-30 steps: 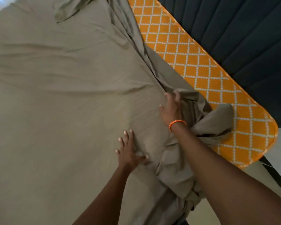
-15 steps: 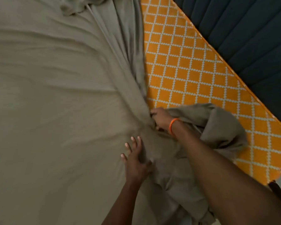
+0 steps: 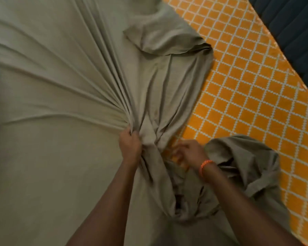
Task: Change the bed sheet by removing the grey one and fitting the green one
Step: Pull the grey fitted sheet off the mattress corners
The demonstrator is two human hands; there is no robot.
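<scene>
The green sheet (image 3: 52,121) covers most of the orange patterned mattress (image 3: 247,103), drawn into folds that fan out from one bunched point near the bare strip on the right. The left hand (image 3: 130,148) grips that bunch in a closed fist. The right hand (image 3: 190,153), with an orange bracelet (image 3: 204,166) on its wrist, has curled fingers at the fabric's edge, seemingly pinching it, though blur hides the contact.

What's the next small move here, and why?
Probably draw the bunched sheet rightward over the bare orange patterned mattress. The left hand has a grip on a gather of cloth with folds fanning out from it. The right hand is at the cloth edge, its grip blurred. The mattress is uncovered along that side.
</scene>
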